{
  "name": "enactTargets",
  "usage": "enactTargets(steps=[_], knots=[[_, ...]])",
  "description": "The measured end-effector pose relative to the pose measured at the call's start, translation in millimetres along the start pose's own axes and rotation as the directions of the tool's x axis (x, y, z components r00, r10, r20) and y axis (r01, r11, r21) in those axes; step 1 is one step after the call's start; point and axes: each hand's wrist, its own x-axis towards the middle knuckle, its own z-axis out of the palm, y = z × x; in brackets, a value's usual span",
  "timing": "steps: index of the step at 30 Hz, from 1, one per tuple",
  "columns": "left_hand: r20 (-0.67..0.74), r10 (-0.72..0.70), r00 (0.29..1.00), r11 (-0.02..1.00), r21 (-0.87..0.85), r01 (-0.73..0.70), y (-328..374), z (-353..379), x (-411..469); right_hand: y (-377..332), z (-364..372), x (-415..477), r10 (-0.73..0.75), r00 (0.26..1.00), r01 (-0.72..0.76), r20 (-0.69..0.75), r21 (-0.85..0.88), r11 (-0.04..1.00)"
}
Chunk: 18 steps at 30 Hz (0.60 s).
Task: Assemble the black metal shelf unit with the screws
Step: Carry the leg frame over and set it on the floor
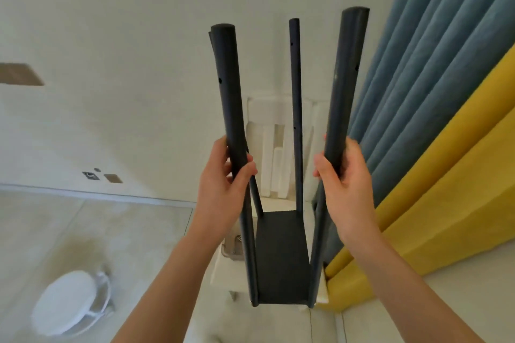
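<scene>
Currently held upright: shelf unit (281, 256), left hand (223, 178) curled round near-left post (227, 78), right hand (347, 178) round near-right post (348, 78). Close beside blue curtain (432, 64) on right; open floor (83, 231) leftward. Far-left post (257, 198) mostly hidden.

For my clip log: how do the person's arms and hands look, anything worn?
The left forearm and right forearm are bare to the frame edge, no sleeves. The left hand and right hand are ungloved; no rings, watch or bracelet visible.

Bare forearms (167, 273), bare left grip (223, 179), right grip (347, 175)
</scene>
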Motion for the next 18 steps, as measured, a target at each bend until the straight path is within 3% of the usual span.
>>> enactTargets(steps=[10,18], knots=[[-0.27,0.07,0.96,0.972,0.233,-0.005,-23.6,-146.1,-24.3,-38.5,141.9,-22.4,-0.044,0.958,0.014,0.283,0.107,0.994],[-0.461,-0.057,0.885,0.973,0.172,0.153,-51.8,-296.3,-51.7,-68.3,301.1,-73.8,-0.04,0.877,-0.016,0.479,0.112,0.994]])
